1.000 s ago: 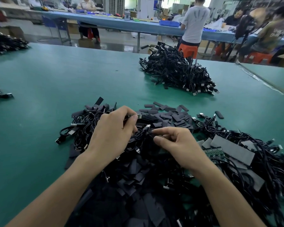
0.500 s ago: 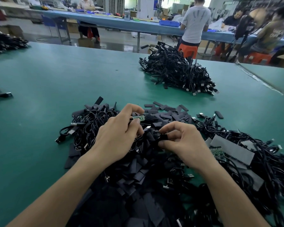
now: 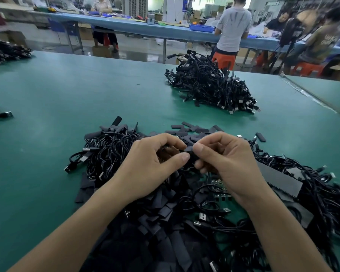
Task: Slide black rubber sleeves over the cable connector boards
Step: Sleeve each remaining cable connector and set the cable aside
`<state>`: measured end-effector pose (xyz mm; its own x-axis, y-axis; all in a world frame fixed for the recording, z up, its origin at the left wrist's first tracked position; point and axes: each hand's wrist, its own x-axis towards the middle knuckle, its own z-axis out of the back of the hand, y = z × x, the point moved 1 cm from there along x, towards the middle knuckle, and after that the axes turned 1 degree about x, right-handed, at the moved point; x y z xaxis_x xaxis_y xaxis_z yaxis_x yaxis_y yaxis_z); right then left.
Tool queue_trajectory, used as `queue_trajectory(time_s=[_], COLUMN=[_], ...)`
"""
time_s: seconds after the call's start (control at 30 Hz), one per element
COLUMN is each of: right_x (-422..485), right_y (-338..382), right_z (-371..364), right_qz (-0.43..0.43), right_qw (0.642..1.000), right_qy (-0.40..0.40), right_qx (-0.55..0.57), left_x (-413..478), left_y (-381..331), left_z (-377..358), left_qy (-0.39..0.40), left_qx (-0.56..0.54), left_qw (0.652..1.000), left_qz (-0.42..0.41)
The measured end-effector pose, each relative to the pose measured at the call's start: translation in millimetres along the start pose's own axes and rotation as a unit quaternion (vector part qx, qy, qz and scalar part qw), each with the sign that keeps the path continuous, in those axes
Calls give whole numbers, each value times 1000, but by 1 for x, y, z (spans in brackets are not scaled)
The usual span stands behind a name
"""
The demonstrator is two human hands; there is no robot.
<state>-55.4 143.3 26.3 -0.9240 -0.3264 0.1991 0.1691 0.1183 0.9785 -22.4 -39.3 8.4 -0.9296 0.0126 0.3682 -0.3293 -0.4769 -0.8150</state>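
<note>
- The left hand (image 3: 151, 165) is curled tight, thumb against forefinger, round what is likely the cable end; the connector board is hidden inside that grip.
- The right hand (image 3: 230, 160) pinches a black sleeve (image 3: 190, 154) between thumb and fingers. The sleeve sits right between the two hands, above the heap of loose sleeves (image 3: 165, 222).
- The step looks like starting the sleeve onto the board.
- Squeeze the sleeve by its edges, not its flat faces, so the mouth gapes open.
- Line its length up with the board, then push straight without twisting.
- Hold the cable just behind the board to leave room for the sleeve to travel.
- A board corner may snag the rim; back off and re-aim instead of forcing it.
- The finished cable probably belongs on the far pile (image 3: 210, 85).
</note>
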Motion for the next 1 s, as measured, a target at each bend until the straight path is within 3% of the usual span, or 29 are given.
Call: queue_trajectory(time_s=[0.13,0.27,0.43,0.67,1.0], right_x=[0,-2,-4,2,4], right_y=[0,0,-1,2,1], right_z=[0,-3,-4,10,16], right_qz=[-4,55,108,92,96], right_qw=[1000,987,961,975,982], right_qy=[20,47,4,-63,-53], right_qx=[24,-140,-255,-194,-155], left_x=[3,6,6,7,7], left_y=[2,4,2,3,1], left_z=[2,6,5,9,11], left_qy=[-7,1,14,50,92], left_qx=[-60,-146,-158,-173,-181], left_qw=[998,988,986,981,976], left_qz=[19,50,57,73,76])
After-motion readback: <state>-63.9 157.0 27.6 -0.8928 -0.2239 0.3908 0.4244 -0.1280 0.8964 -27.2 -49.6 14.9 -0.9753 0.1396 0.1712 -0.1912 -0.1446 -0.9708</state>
